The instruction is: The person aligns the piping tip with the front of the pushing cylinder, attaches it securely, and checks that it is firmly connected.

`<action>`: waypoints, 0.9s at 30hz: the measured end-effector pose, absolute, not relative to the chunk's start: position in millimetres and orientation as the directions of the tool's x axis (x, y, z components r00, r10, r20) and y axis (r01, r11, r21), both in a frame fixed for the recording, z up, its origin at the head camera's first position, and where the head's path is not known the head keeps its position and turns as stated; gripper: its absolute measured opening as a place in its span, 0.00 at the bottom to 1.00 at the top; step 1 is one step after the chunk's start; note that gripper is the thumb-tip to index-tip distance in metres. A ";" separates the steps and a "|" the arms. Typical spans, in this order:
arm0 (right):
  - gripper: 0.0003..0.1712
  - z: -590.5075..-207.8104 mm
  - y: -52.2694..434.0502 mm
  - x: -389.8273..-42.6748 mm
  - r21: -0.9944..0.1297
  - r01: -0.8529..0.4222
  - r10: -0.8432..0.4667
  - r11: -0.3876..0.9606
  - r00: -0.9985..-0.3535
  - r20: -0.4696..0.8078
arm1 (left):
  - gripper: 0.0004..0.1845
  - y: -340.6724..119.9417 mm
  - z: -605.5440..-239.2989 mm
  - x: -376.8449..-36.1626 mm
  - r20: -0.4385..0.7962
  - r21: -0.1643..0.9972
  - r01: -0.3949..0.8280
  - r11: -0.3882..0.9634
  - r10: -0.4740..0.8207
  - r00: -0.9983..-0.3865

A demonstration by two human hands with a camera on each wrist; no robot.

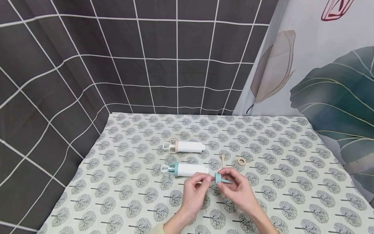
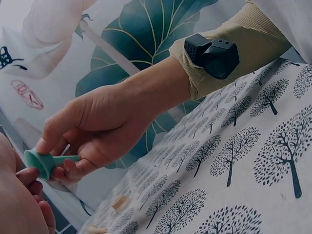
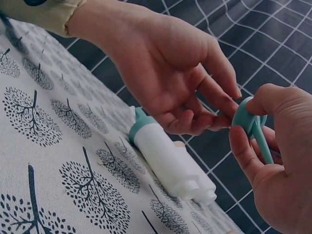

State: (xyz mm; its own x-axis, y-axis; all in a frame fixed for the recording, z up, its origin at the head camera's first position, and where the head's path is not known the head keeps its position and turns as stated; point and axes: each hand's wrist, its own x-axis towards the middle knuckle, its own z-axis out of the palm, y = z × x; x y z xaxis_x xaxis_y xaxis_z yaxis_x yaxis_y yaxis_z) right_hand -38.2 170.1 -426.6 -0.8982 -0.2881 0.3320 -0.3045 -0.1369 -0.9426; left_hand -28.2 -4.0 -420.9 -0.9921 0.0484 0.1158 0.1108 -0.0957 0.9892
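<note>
Teal plunger piece out of its tube, held between both hands

Teal plunger piece (image 1: 221, 179) sits in the air just above the table (image 1: 292, 195), close to our body, and we have it between both hands. Our right hand (image 1: 238, 188) has its fingers curled round the thin stem, with the thumb against the round disc end; the right wrist view shows this grip plainly. Our left hand (image 1: 195, 188) comes in from the other side and pinches at the disc's edge with thumb and fingertips, so both hands are closed on the same small part.

As we judge it, the work stands somewhere in the middle. The white tube with the teal collar (image 1: 185, 169) lies flat on the table just beyond our hands, touched by neither, with its clear loop end pointing left. Its colour matches the piece we hold, so we take the two to belong together, and for now they are apart. Whether the piece is on its way in or has come out, we cannot tell.

Farther back lies a second white tube with a beige collar (image 1: 184, 146), which looks whole and untouched. To its right, a small beige stem piece (image 1: 222, 159) and a beige ring (image 1: 241, 161) lie loose on the table, near each other and apart from that tube. So the beige set also seems to have parts left to deal with.
</note>
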 end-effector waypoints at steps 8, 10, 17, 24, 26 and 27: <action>0.19 -426.5 171.5 -38.1 -0.933 -0.309 -0.292 -0.186 -0.889 0.353 | 0.04 -14.5 -425.2 -35.1 0.176 0.984 0.177 -0.034 -0.025 -0.984; 0.19 -427.0 171.8 -37.9 -0.934 -0.306 -0.292 -0.183 -0.891 0.349 | 0.04 -18.2 -426.0 -36.9 0.179 0.984 0.179 -0.007 -0.043 -0.983; 0.18 -429.4 173.3 -37.5 -0.936 -0.302 -0.291 -0.183 -0.892 0.345 | 0.07 -31.4 -426.6 -44.3 0.230 0.970 0.223 0.099 -0.062 -0.971; 0.19 -429.7 174.0 -37.7 -0.929 -0.309 -0.288 -0.202 -0.888 0.358 | 0.12 -43.4 -428.6 -51.5 0.263 0.956 0.262 0.135 0.008 -0.965; 0.19 -429.8 174.4 -37.7 -0.930 -0.306 -0.288 -0.205 -0.889 0.356 | 0.13 -46.5 -428.5 -53.6 0.260 0.952 0.261 0.160 0.032 -0.965; 0.19 -430.0 174.6 -37.7 -0.930 -0.305 -0.289 -0.207 -0.889 0.355 | 0.13 -48.0 -428.6 -54.8 0.260 0.949 0.263 0.174 0.042 -0.965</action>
State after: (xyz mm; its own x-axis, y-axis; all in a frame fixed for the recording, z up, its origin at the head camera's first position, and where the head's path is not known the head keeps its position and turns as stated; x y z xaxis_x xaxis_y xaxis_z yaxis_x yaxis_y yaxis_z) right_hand -37.7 174.6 -430.0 -0.8890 -0.2888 0.3555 -0.3046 -0.2070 -0.9297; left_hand -54.8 -48.0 -428.6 -0.9647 0.0421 0.2601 0.2635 0.1745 0.9488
